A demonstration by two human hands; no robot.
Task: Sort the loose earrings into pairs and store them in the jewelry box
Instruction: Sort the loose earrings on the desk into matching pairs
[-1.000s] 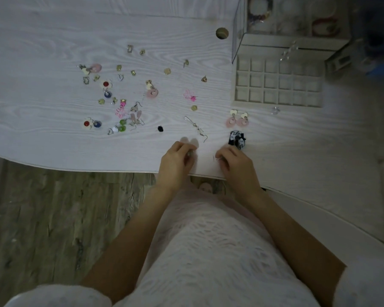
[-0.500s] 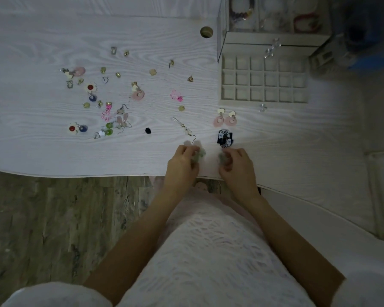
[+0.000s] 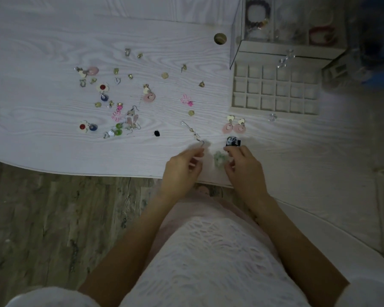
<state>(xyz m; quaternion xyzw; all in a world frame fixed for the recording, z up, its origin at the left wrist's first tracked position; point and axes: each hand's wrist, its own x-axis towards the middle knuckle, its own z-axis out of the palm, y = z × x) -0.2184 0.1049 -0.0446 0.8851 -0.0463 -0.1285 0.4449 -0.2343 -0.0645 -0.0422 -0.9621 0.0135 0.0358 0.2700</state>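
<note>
Several loose earrings [image 3: 111, 103] lie scattered on the white table [image 3: 42, 147]. The jewelry box's cream grid tray [image 3: 275, 110] sits at the back right, its compartments bare. A pink pair with cream hearts [image 3: 234, 126] lies in front of the tray, and a black-and-white earring [image 3: 232, 141] lies just below them. My right hand [image 3: 245, 169] pinches pale green earrings [image 3: 220, 159] between thumb and forefinger near the table's front edge. My left hand [image 3: 182, 167] hovers beside them with fingers loosely curled and nothing in them. A long hooked earring [image 3: 192, 132] lies just beyond its fingertips.
Behind the tray stands the clear upper box [image 3: 286, 18] with bracelets [image 3: 257, 14] inside. A round cable hole [image 3: 220, 38] is in the table to its left. A clear crystal piece [image 3: 272, 117] lies by the tray's front corner. A black bead [image 3: 156, 133] sits mid-table.
Half a second ago each hand held a green earring. Now both lie together at my right fingers, and my left hand has let go and drawn slightly left.
</note>
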